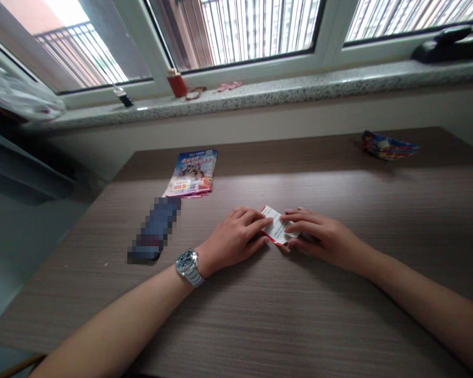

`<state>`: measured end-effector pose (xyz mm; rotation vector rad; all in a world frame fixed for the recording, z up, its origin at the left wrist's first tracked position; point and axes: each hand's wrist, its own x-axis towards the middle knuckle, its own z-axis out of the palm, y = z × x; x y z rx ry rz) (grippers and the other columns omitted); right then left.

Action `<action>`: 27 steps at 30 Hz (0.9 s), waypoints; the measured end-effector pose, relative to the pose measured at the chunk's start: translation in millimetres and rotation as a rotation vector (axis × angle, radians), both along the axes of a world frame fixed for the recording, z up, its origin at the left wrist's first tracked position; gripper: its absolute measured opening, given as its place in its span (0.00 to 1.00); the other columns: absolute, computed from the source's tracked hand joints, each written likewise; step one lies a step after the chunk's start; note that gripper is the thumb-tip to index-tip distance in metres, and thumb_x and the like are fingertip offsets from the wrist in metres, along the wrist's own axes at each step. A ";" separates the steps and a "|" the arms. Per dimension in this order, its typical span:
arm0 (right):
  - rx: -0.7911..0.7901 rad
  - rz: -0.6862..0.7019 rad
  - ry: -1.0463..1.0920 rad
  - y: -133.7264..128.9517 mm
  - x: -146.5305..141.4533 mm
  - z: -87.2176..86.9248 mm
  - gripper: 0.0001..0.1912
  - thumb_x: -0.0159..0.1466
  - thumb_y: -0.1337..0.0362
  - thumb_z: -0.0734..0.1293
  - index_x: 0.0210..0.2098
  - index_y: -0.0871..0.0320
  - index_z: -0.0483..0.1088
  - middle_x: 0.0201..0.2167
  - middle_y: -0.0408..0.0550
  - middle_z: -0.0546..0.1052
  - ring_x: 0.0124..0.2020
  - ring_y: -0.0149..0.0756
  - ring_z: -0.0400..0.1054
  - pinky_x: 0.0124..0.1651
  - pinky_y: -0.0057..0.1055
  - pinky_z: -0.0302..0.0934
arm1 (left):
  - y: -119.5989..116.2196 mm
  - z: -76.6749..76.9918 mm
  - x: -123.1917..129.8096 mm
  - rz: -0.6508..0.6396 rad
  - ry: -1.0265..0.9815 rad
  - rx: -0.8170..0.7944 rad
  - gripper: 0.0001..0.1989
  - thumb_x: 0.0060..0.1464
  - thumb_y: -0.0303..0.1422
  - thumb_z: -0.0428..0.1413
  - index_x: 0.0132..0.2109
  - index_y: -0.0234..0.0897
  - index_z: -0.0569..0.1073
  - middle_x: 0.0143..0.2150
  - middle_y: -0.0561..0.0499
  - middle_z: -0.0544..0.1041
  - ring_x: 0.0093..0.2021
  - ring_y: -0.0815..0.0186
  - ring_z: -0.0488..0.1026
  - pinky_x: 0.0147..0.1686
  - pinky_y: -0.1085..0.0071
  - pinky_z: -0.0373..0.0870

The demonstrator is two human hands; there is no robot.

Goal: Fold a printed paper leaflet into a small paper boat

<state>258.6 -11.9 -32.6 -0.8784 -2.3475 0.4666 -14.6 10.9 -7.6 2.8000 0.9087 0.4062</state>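
Well in from the far edge of the table (220,320), the left hand (236,235) and right hand (324,235) have fingers on a folded paper (276,226), pinching or merely pressing I cannot tell, apparently at a creasing step whose next press calls for aligned edges.

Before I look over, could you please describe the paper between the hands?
On the brown table, between the left hand and right hand, is a small folded paper. Unlike the colourful flyers stacked farther back, its upper face is mostly white with red edging.
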 end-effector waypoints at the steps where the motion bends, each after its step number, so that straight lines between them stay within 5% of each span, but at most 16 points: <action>1: 0.005 0.005 0.014 0.2 0.3 0.0 0.07 0.68 0.64 0.66 0.46 0.54 0.73 0.56 0.53 0.77 0.60 0.44 0.69 0.66 0.49 0.59 | -0.1 0.1 0.0 -0.001 0.000 0.000 0.19 0.67 0.39 0.51 0.61 0.39 0.69 0.55 0.43 0.73 0.55 0.56 0.68 0.58 0.56 0.66; 4: -0.002 0.010 0.060 -0.3 0.2 1.6 0.05 0.69 0.66 0.65 0.44 0.54 0.72 0.54 0.52 0.78 0.56 0.41 0.72 0.65 0.47 0.59 | 0.0 0.2 -0.1 -0.002 -0.010 0.009 0.19 0.66 0.39 0.52 0.61 0.40 0.70 0.54 0.43 0.74 0.54 0.56 0.68 0.57 0.56 0.67; 9: -0.127 -0.024 0.105 -4.0 -1.2 5.8 0.06 0.71 0.66 0.62 0.45 0.53 0.70 0.49 0.49 0.80 0.48 0.37 0.76 0.51 0.33 0.70 | 0.0 -0.7 -0.5 0.018 -0.040 0.011 0.18 0.66 0.39 0.53 0.60 0.40 0.71 0.56 0.44 0.74 0.54 0.57 0.70 0.57 0.57 0.67; 16: -0.280 -0.095 0.114 -6.4 1.9 8.5 0.11 0.72 0.65 0.59 0.51 0.52 0.68 0.44 0.46 0.81 0.42 0.34 0.76 0.45 0.30 0.70 | 2.0 -3.0 -2.3 -0.020 -0.114 0.009 0.16 0.65 0.36 0.54 0.58 0.39 0.71 0.60 0.43 0.73 0.60 0.57 0.70 0.59 0.58 0.68; 23: -0.275 -0.073 0.266 -3.8 1.5 4.2 0.07 0.70 0.66 0.62 0.48 0.51 0.65 0.47 0.48 0.76 0.49 0.37 0.73 0.51 0.36 0.71 | 2.7 -2.9 -4.8 0.027 -0.118 0.094 0.11 0.68 0.33 0.50 0.52 0.37 0.74 0.44 0.47 0.81 0.42 0.63 0.78 0.43 0.65 0.74; 27: -0.133 -0.145 0.351 -1.7 0.2 0.1 0.14 0.65 0.67 0.69 0.46 0.50 0.62 0.47 0.49 0.69 0.48 0.41 0.70 0.48 0.42 0.72 | 1.7 -4.2 -5.6 0.097 -0.158 0.120 0.11 0.68 0.33 0.50 0.53 0.37 0.74 0.44 0.48 0.82 0.40 0.64 0.80 0.41 0.68 0.75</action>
